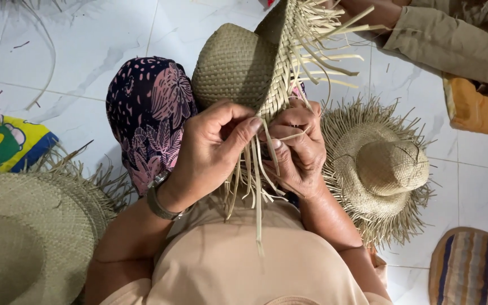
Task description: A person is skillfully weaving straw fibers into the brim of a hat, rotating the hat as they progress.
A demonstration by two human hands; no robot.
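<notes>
Left hand point(213, 149) is closed in a pinch at the centre of the frame, thumb and forefinger nipping loose straw strands point(255, 181) just where they leave the brim of the unfinished woven hat point(238, 65). Right hand point(296, 148) sits just beside it, touching it across the same brim edge, its fingers curled shut around a neighbouring strand. Both hands are equally close to the work — the brim edge runs between them.

That hat stands above the hands, crown toward the upper middle of the frame and brim turned on edge, so its unwoven ends hang down toward the bottom of the frame, their long axis nearly vertical. More stiff ends fan out at the upper right. The weave is tight, dry, matte, in a pale green-tan; the free strands are flat and ribbon-like.

A patterned dark cloth point(148, 113) covers the knee at left. On the white tiled floor point(86, 51) lie a finished fringed hat point(377, 169) at right — well apart from the hands — and a broad woven brim point(29, 237) at lower left. Another person's sleeve point(453, 42) shows at upper right.
</notes>
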